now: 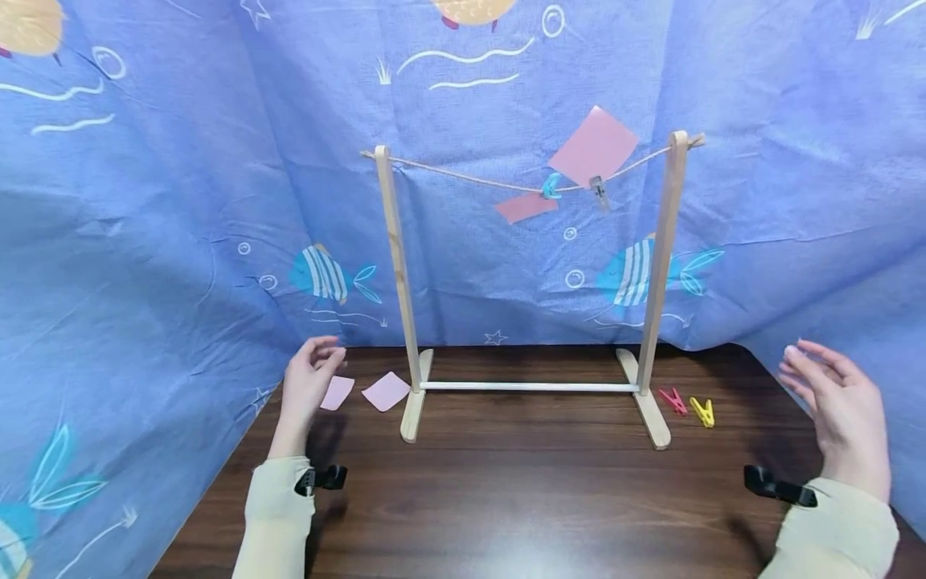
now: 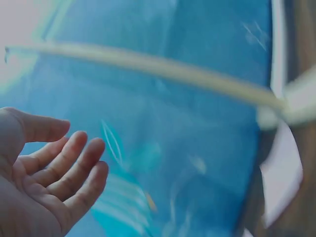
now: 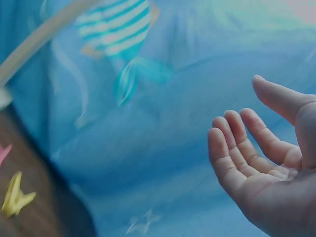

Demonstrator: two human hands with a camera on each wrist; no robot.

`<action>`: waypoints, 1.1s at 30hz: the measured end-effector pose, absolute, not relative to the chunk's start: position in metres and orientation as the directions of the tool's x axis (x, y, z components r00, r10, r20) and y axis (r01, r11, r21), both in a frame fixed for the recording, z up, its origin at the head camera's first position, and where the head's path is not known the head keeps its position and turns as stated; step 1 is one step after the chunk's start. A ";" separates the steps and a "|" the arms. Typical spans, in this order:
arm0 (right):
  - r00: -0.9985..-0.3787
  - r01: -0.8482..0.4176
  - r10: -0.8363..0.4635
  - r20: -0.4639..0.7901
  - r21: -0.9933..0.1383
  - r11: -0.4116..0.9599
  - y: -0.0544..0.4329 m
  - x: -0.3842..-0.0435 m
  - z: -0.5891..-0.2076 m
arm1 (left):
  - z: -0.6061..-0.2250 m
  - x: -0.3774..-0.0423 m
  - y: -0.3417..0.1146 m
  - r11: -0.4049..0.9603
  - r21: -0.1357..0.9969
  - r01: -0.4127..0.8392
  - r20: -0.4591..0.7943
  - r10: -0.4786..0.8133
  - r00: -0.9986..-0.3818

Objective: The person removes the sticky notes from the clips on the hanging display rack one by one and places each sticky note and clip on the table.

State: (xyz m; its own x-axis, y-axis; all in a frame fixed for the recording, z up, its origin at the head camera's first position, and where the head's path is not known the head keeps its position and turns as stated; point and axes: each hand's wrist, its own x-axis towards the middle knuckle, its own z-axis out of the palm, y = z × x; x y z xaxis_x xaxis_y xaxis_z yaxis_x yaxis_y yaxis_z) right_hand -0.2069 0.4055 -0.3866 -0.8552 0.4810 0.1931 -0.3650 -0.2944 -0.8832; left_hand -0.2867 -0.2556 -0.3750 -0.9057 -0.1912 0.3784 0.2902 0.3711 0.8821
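Cream sleeves (image 1: 832,531), right hand (image 1: 845,402) with fingers loosely curved, thumb apart, red clothespin (image 1: 674,401) and yellow clothespin (image 1: 702,413) lower left of them, left hand (image 1: 308,388) likewise, pink paper squares (image 1: 387,392) just beside

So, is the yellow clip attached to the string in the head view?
No, the yellow clip lies on the table beside the red clip, to the right of the wooden stand.

No readable text, labels, numbers
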 end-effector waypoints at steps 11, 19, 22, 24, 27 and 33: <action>-0.673 -0.727 0.615 0.411 -0.523 -0.445 0.331 -0.211 -0.298 | -0.361 -0.293 -0.144 0.258 0.811 0.526 0.513 0.119 -0.850; -0.713 -0.698 0.271 0.647 -0.690 -0.192 0.271 -0.236 -0.216 | -0.321 -0.312 -0.102 0.245 0.777 0.579 0.534 0.231 -0.814; -0.734 -0.671 0.148 0.663 -0.742 -0.004 0.246 -0.250 -0.192 | -0.300 -0.322 -0.096 0.218 0.755 0.618 0.583 0.206 -0.786; -0.738 -0.651 0.081 0.670 -0.739 0.176 0.231 -0.259 -0.180 | -0.287 -0.330 -0.093 0.207 0.740 0.640 0.615 0.176 -0.769; -0.748 -0.602 -0.018 0.663 -0.668 0.438 0.214 -0.270 -0.168 | -0.270 -0.340 -0.086 0.205 0.732 0.650 0.630 0.159 -0.760; -0.774 -0.566 -0.170 0.610 -0.546 0.618 0.188 -0.291 -0.154 | -0.250 -0.361 -0.067 0.170 0.763 0.624 0.605 0.153 -0.781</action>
